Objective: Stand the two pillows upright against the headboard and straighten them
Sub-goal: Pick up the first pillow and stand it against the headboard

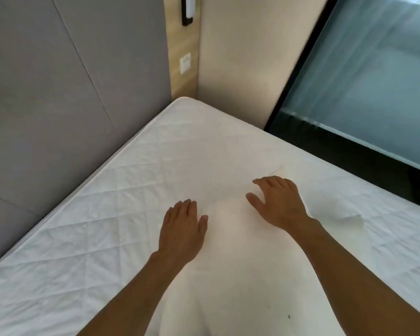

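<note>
One white pillow (230, 251) lies flat on the quilted white mattress (155, 151), reaching from between my arms toward the bed's right side. My left hand (182, 229) rests palm down on the pillow's left part, fingers together and extended. My right hand (277, 202) lies on the pillow's far edge with its thumb spread and fingers slightly curved; neither hand clasps the fabric. The grey padded headboard (58, 105) rises along the mattress's left edge, apart from the pillow. A second pillow is not in view.
A wooden wall strip with a white switch plate (185, 63) and a black-framed fixture (188, 10) stands at the bed's far corner. A beige wall (247, 69) and a black-framed glass panel (364, 81) border the mattress on the right.
</note>
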